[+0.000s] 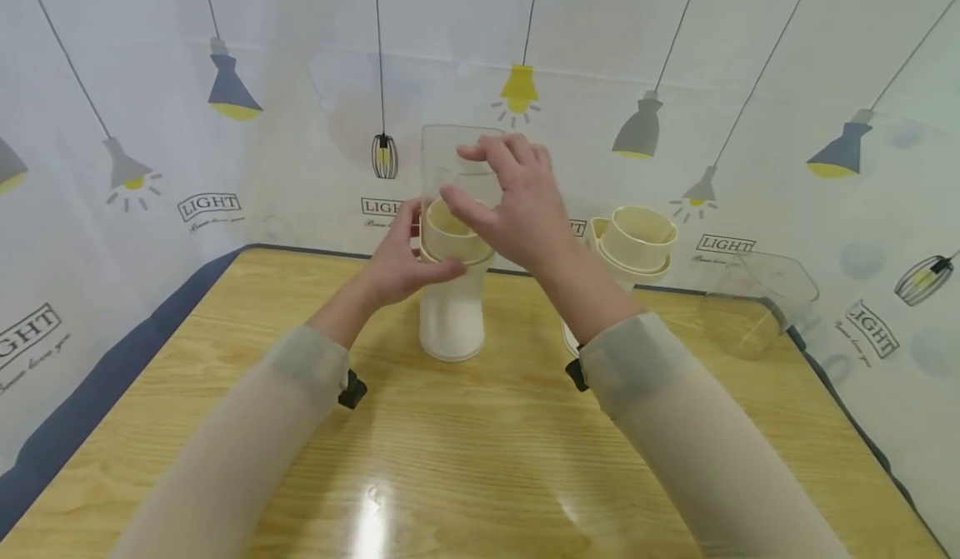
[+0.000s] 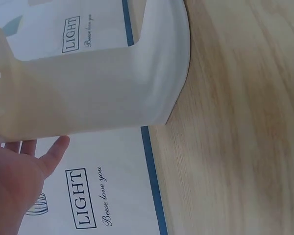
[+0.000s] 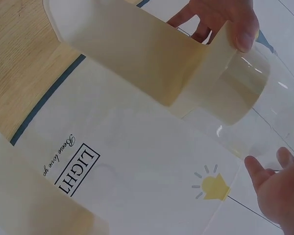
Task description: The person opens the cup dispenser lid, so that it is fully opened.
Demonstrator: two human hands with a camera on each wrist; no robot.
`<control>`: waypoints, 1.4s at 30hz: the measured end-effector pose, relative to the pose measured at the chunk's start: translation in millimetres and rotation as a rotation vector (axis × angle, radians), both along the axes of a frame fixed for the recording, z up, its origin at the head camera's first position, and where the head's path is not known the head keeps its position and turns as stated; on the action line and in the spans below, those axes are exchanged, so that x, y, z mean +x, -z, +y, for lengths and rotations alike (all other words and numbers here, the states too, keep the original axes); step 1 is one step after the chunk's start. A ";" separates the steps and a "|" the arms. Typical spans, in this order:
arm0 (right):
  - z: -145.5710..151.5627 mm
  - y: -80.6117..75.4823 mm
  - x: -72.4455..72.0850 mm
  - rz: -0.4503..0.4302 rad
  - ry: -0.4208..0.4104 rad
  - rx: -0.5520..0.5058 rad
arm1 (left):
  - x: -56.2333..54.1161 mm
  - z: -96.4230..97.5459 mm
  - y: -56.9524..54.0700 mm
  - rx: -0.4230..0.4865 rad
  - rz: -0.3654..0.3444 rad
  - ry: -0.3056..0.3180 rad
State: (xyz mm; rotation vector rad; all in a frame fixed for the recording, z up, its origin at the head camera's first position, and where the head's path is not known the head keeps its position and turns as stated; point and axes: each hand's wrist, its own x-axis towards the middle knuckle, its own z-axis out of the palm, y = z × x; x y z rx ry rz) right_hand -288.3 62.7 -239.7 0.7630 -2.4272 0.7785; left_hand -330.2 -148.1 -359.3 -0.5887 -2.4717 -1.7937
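In the head view, a cream-white dispenser stand stands upright at the back of the table. My left hand grips it near the top, thumb across the front of its collar and fingers round the far side. A clear plastic container sits over the round cream collar. My right hand is at the container's right side, thumb and fingers spread in a loose curve. In the right wrist view, the right fingertips lie right at the clear wall. The left wrist view shows the stand's broad foot on the wood.
A second cream dispenser stand stands to the right, partly hidden behind my right forearm. Farther right, another clear container is on the table. A white cloth backdrop printed with lamps hangs right behind the wooden table.
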 end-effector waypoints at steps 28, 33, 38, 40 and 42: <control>-11.8 12.3 -4.5 -0.018 0.020 -0.134 | 36.1 35.9 15.0 -0.003 0.141 -0.389; -16.6 12.4 -3.5 -0.011 0.027 -0.165 | 37.1 40.4 9.4 0.039 0.105 -0.389; -16.4 17.5 -2.1 0.017 0.044 -0.213 | 34.2 45.1 4.8 0.078 0.086 -0.339; -16.4 20.2 -0.7 0.017 0.063 -0.234 | 34.3 46.2 4.2 0.078 0.088 -0.340; -17.2 21.4 -0.7 0.014 0.089 -0.240 | 33.5 46.7 4.3 0.071 0.095 -0.345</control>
